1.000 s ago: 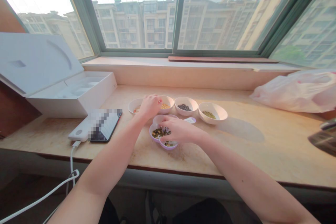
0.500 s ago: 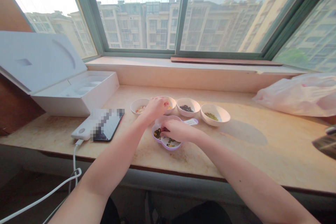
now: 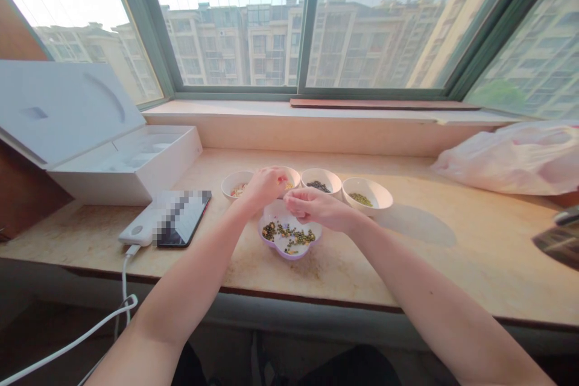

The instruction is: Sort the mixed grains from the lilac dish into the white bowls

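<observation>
A white dish with a purple rim point(image 3: 296, 255) holds scattered mixed beans point(image 3: 294, 234), mostly green with some yellow bits. Just above its far right side is my right hand point(image 3: 312, 206), its fingertips pinched together. Whatever the pinch holds, if anything, is too small to make out. My left hand point(image 3: 268, 186) hovers at the near side of a white bowl with yellow grains point(image 3: 294, 176), fingers drawn together. What lies in them is hidden. Left of that hand stands a bowl of pale and reddish pieces point(image 3: 230, 183).
Beyond my right hand are a bowl of black beans point(image 3: 329, 175) and a bowl of green beans point(image 3: 380, 194). A phone point(image 3: 187, 226), a cabled white power bank point(image 3: 141, 224) and an opened white box point(image 3: 167, 163) are left. A plastic bag point(image 3: 506, 160) lies at right.
My right hand has risen from inside the dish toward its far edge, uncovering the beans. My left hand stays by the yellow-grain bowl. The view has shifted slightly.
</observation>
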Motion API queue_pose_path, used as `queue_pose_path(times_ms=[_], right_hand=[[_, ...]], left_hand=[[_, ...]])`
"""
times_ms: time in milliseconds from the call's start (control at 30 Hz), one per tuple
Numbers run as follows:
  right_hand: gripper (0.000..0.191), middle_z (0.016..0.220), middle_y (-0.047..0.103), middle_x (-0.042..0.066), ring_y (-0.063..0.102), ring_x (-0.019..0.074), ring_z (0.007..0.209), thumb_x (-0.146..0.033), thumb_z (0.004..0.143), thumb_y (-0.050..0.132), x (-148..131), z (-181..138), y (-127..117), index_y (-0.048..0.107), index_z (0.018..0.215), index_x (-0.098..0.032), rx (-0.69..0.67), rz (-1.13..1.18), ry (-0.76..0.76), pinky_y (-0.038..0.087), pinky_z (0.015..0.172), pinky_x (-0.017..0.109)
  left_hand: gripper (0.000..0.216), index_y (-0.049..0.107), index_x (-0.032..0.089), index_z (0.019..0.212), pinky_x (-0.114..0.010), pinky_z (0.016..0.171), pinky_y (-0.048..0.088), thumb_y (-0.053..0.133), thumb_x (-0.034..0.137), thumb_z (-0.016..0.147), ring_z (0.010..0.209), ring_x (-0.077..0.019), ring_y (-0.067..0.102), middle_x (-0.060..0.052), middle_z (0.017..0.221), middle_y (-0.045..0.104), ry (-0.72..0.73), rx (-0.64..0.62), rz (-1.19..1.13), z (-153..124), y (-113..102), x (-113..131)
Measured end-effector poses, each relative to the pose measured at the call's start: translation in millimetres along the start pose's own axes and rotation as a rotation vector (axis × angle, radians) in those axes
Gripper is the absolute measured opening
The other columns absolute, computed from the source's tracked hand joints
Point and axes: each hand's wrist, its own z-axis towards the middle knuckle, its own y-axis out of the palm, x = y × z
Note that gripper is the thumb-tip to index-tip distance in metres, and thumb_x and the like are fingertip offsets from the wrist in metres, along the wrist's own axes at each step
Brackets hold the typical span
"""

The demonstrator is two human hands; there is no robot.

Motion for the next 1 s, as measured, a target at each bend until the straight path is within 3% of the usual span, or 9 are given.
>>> queue_pose_path(times_ms=[100, 200, 367, 467, 600, 667, 800, 900, 1000], right_hand=[[0.056, 0.071, 0.038, -0.006, 0.027, 0.0071, 0.059, -0.067, 0.081, 0.077, -5, -6, -6, 0.047, 0.074, -0.019, 0.106, 0.299, -0.039, 0.023, 0.051, 0.023], [0.053, 0.073, 0.042, -0.005, 0.028, 0.0063, 0.059, -0.062, 0.077, 0.083, -5, -6, -8, 0.052, 0.079, -0.018, 0.199, 0.456, -0.049, 0.021, 0.050, 0.021], [0.049, 0.072, 0.042, -0.005, 0.029, 0.0068, 0.058, -0.057, 0.078, 0.085, -4, -4, -12, 0.054, 0.080, -0.019, 0.211, 0.547, -0.071, 0.020, 0.047, 0.019], [0.048, 0.071, 0.039, -0.005, 0.027, 0.0067, 0.057, -0.055, 0.079, 0.085, -9, -7, -17, 0.053, 0.078, -0.019, 0.225, 0.530, -0.119, 0.021, 0.047, 0.019], [0.048, 0.071, 0.037, -0.006, 0.024, 0.0074, 0.057, -0.057, 0.079, 0.085, -19, -17, -34, 0.054, 0.077, -0.019, 0.342, 0.417, -0.191, 0.021, 0.047, 0.022], [0.048, 0.072, 0.040, -0.005, 0.027, 0.0079, 0.058, -0.059, 0.079, 0.083, -22, -24, -48, 0.056, 0.079, -0.019, 0.430, 0.319, -0.211, 0.022, 0.049, 0.023], [0.054, 0.067, 0.040, -0.005, 0.027, 0.0088, 0.058, -0.067, 0.079, 0.079, -22, -39, -81, 0.054, 0.074, -0.019, 0.584, 0.033, -0.175, 0.020, 0.050, 0.025], [0.057, 0.065, 0.040, -0.005, 0.029, 0.0094, 0.058, -0.072, 0.077, 0.076, -21, -53, -103, 0.054, 0.072, -0.019, 0.658, -0.215, -0.050, 0.025, 0.052, 0.026], [0.053, 0.064, 0.045, -0.003, 0.037, 0.0116, 0.059, -0.069, 0.080, 0.073, -19, -65, -117, 0.060, 0.074, -0.019, 0.636, -0.432, 0.200, 0.031, 0.056, 0.028]], left_hand=[[0.026, 0.071, 0.017, 0.075, -0.029, 0.070, 0.041, 0.052, 0.016, 0.093, 0.072, -0.0172, 0.060, -0.005, 0.082, 0.071, 0.017, 0.000, -0.062, -1, 0, -1], [0.028, 0.071, 0.017, 0.074, -0.029, 0.071, 0.042, 0.052, 0.017, 0.094, 0.073, -0.0172, 0.060, -0.004, 0.082, 0.070, 0.033, 0.002, -0.093, -3, -1, 0], [0.029, 0.069, 0.017, 0.070, -0.028, 0.071, 0.043, 0.053, 0.017, 0.094, 0.076, -0.0173, 0.061, -0.004, 0.080, 0.069, 0.102, -0.046, -0.063, -7, -6, 11], [0.026, 0.072, 0.017, 0.073, -0.028, 0.073, 0.044, 0.054, 0.013, 0.091, 0.075, -0.0162, 0.062, -0.004, 0.080, 0.071, 0.193, -0.195, -0.069, -13, -8, 21], [0.015, 0.078, 0.020, 0.098, -0.026, 0.077, 0.047, 0.068, 0.021, 0.087, 0.085, -0.0164, 0.067, -0.003, 0.098, 0.075, 0.295, -0.466, -0.127, -21, -10, 32], [0.027, 0.076, 0.021, 0.108, -0.026, 0.080, 0.048, 0.077, 0.031, 0.083, 0.094, -0.0187, 0.068, -0.004, 0.107, 0.074, 0.310, -0.573, -0.126, -23, -10, 36], [0.036, 0.075, 0.021, 0.108, -0.028, 0.084, 0.049, 0.083, 0.039, 0.078, 0.104, -0.0219, 0.067, -0.005, 0.116, 0.070, 0.315, -0.658, -0.065, -25, -8, 41], [0.032, 0.075, 0.021, 0.102, -0.028, 0.079, 0.049, 0.083, 0.040, 0.078, 0.100, -0.0225, 0.066, -0.005, 0.113, 0.069, 0.284, -0.673, -0.024, -25, -5, 43], [0.020, 0.076, 0.022, 0.093, -0.029, 0.072, 0.046, 0.081, 0.036, 0.080, 0.089, -0.0204, 0.066, -0.002, 0.101, 0.071, 0.236, -0.682, -0.039, -26, -1, 42]])
